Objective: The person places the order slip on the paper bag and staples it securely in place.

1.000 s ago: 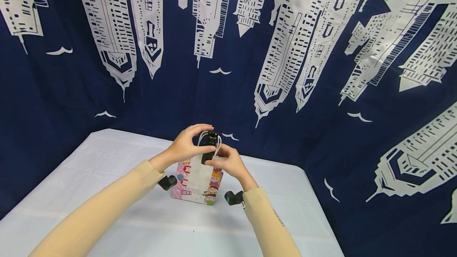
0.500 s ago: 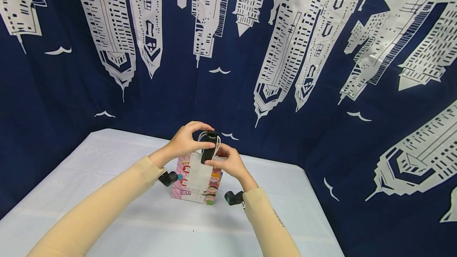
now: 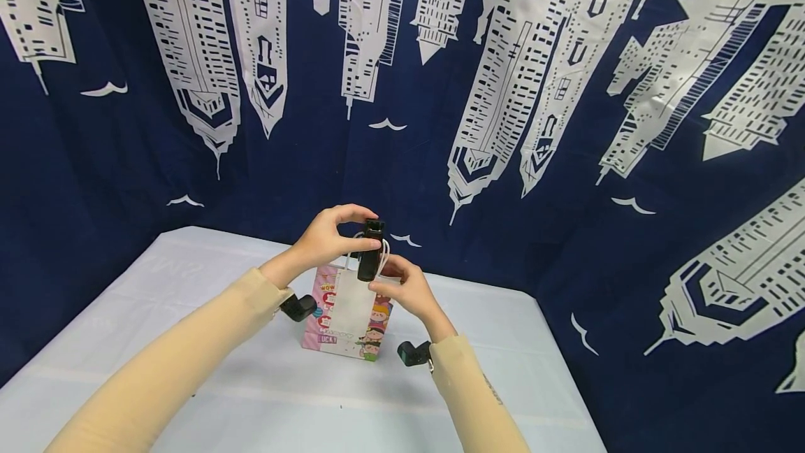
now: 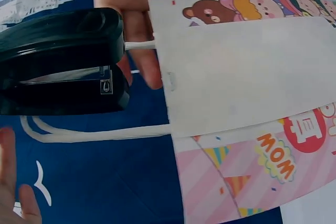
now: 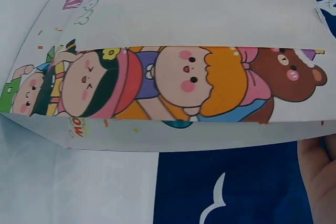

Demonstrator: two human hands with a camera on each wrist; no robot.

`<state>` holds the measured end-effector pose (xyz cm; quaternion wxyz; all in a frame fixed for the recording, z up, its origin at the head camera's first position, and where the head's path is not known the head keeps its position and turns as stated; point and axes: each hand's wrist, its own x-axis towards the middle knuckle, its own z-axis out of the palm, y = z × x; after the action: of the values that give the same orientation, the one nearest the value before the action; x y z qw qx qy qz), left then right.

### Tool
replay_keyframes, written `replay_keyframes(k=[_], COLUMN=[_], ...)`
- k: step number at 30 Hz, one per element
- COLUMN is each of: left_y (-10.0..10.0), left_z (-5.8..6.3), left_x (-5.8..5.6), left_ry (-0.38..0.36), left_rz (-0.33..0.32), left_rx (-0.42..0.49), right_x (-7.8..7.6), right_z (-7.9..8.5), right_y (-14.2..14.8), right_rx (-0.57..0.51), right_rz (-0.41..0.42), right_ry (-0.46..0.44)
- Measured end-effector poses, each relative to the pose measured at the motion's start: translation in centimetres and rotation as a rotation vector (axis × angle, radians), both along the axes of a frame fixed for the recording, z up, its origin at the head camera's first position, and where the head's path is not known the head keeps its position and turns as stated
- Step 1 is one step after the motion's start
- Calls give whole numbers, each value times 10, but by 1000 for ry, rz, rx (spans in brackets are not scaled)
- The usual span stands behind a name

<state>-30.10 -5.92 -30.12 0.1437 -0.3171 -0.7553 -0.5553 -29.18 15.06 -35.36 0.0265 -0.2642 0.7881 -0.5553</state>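
Note:
My left hand (image 3: 323,240) grips a black stapler (image 3: 371,261) above the top edge of an upright paper bag (image 3: 319,319). In the left wrist view, the stapler's jaws stand apart, clear of the bag. A plain white sheet (image 4: 241,80) lies flat on the bag's front, its top at the bag's rim, with a small mark there. White cord handles (image 4: 105,133) rise behind the stapler. My right hand (image 3: 411,289) is at the bag's upper right corner, its fingers behind the rim and its thumb apart from the sheet. Cartoon figures (image 5: 184,82) are printed beside the sheet.
The bag stands on a white-covered table (image 3: 264,383). A dark blue cloth (image 3: 390,180) with white printed buildings hangs behind it. A small black camera is on each wrist, one at the left (image 3: 299,307) and one at the right (image 3: 413,353).
My left hand has risen with the stapler, uncovering more of the sheet's top. My right thumb, earlier at the stapler's lower end, is now apart from it. The bag stays in nearly the same place.

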Motion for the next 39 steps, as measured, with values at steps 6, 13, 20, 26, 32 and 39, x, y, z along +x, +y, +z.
replay_keyframes(k=[6,13,20,26,32,39], left_y=[-2,-6,-12,-18,-25,-36], left_z=[5,11,17,17,13,6], left_x=[3,6,11,14,15,18], left_ry=[-23,-100,-201,-249,-277,-312], left_rz=[-2,2,24,35,51,72], left_rx=[36,111,158,173,171,178], right_x=[3,11,21,27,34,39], right_z=[-6,-12,-21,-30,-39,-45], right_y=[3,4,7,13,19,26], right_rx=[-1,-57,-126,-162,-164,-180], right_rz=[-42,-115,-245,-329,-372,-411], right_ry=[92,256,334,337,323,293])
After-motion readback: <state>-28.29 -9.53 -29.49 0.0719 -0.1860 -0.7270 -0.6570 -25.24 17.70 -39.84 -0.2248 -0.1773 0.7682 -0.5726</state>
